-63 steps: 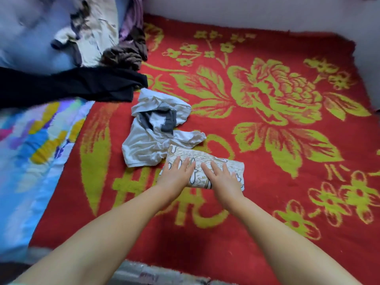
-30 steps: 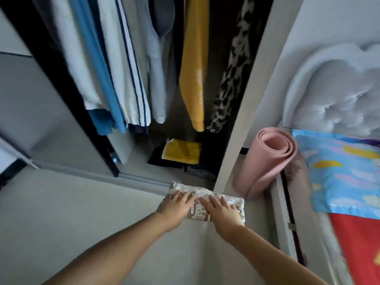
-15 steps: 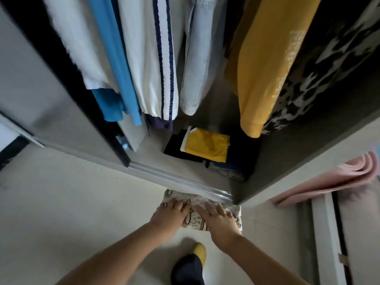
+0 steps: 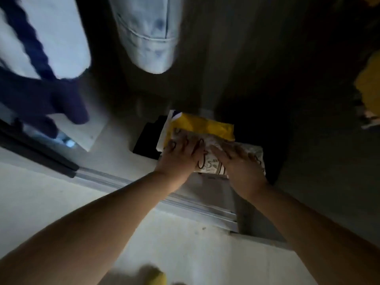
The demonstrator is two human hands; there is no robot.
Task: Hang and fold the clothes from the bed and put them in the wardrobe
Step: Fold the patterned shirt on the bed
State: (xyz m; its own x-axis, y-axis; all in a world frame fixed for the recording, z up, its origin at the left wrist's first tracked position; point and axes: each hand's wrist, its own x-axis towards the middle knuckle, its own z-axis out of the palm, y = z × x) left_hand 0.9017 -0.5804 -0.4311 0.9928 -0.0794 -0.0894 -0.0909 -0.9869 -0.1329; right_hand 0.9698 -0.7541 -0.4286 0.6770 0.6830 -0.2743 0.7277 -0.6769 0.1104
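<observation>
Both my hands hold a folded white garment with dark cartoon prints (image 4: 208,164) low inside the open wardrobe (image 4: 115,140). My left hand (image 4: 181,159) grips its left end and my right hand (image 4: 240,164) its right end, fingers spread over the top, thumbs hidden beneath. The bundle lies on or just above a folded yellow garment (image 4: 202,126); I cannot tell whether they touch. A folded black garment (image 4: 147,140) sits under the yellow one at its left.
Above hang a pale denim piece (image 4: 148,38), a white garment with a navy stripe (image 4: 61,38), a navy garment (image 4: 51,99) and a yellow one (image 4: 370,89) at the right edge. The metal sliding-door track (image 4: 123,182) crosses under my forearms. A yellow slipper toe (image 4: 154,278) shows below.
I carried the folded printed garment from the red bed cover to the wardrobe. Since half a second ago my hands moved it over the door track and down onto the folded yellow garment's place.
</observation>
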